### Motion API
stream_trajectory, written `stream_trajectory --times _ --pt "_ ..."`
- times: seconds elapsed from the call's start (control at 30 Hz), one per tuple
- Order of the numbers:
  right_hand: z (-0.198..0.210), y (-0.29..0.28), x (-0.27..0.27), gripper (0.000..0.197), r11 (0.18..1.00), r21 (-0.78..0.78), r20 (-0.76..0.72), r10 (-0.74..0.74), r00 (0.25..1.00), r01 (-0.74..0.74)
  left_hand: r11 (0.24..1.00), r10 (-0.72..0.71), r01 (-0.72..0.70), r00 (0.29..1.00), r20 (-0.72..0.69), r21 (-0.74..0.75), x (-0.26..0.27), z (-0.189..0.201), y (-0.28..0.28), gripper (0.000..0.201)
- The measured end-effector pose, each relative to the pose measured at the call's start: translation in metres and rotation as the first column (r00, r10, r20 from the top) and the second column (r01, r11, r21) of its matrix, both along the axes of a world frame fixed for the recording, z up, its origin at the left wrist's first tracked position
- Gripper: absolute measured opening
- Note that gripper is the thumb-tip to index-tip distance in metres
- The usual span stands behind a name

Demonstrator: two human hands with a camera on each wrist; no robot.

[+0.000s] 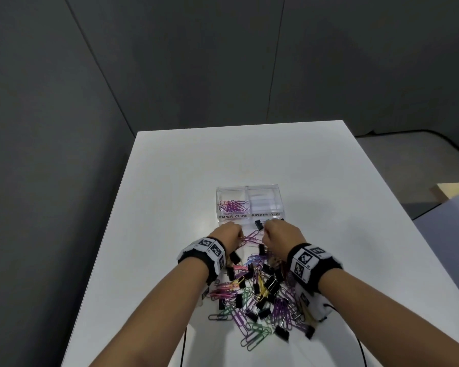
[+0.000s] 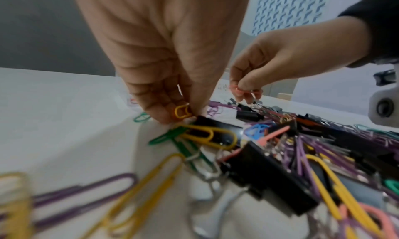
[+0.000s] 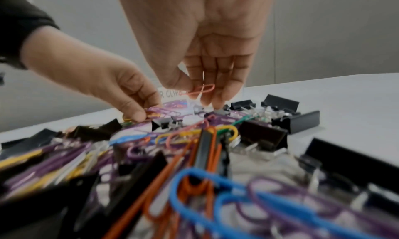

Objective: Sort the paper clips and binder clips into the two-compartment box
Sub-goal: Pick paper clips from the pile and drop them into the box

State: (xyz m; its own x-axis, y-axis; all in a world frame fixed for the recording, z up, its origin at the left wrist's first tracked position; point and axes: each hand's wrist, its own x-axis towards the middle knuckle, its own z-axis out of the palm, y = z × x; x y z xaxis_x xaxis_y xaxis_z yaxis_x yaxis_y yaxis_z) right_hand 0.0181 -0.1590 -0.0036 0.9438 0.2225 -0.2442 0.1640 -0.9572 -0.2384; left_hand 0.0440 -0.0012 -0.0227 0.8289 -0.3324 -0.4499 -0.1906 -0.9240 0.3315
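Clear plastic two-compartment box is sitting just beyond our hands, purple paper clips lying in its left compartment. Our left hand is pinching a yellow paper clip; our right hand is pinching a pink paper clip. Behind our wrists, mixed clips are lying heaped on the white table.
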Motion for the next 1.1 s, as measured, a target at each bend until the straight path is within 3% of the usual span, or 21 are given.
stream_trajectory --times 0.17,0.3,0.37,0.43,0.53,0.67,0.87,1.0,1.1 --pt "0.002 -0.005 0.006 0.031 0.987 0.159 -0.157 0.018 0.987 0.008 0.995 0.071 -0.072 0.997 -0.016 -0.068 -0.001 0.014 0.026 0.027" --pt "0.003 0.008 0.01 0.025 0.992 0.114 -0.209 0.071 0.975 -0.048 0.984 0.161 -0.164 0.986 -0.038 -0.064 -0.007 0.018 0.05 0.027" --pt "0.004 0.016 0.01 0.015 0.992 0.108 -0.223 0.089 0.971 -0.066 0.978 0.198 -0.201 0.979 -0.053 -0.061 -0.011 0.018 0.058 0.016" --pt "0.003 0.021 0.01 0.025 0.991 0.088 -0.235 0.122 0.964 -0.104 0.975 0.217 -0.219 0.974 -0.068 -0.039 -0.017 0.017 0.062 0.004" --pt "-0.001 0.024 0.012 0.037 0.985 -0.035 -0.227 0.159 0.961 -0.171 0.982 0.189 -0.189 0.981 -0.052 0.02 -0.022 0.015 0.064 0.024" --pt "-0.001 0.029 0.012 0.025 0.972 -0.115 -0.199 0.179 0.964 -0.204 0.991 0.132 -0.131 0.991 -0.02 0.036 -0.018 0.013 0.059 0.046" --pt "-0.005 0.025 0.009 0.019 0.973 -0.155 -0.242 0.128 0.962 -0.168 0.982 0.188 -0.189 0.981 -0.036 -0.01 -0.012 0.011 0.052 0.036" --pt "-0.004 0.016 0.002 0.018 0.97 -0.159 -0.23 0.147 0.962 -0.186 0.982 0.188 -0.187 0.982 -0.011 0.013 -0.011 0.01 0.047 0.047" --pt "-0.003 0.009 0.003 0.016 0.996 -0.052 -0.24 0.061 0.969 -0.075 0.985 0.172 -0.172 0.985 0.0 0.031 -0.011 0.01 0.041 0.053"
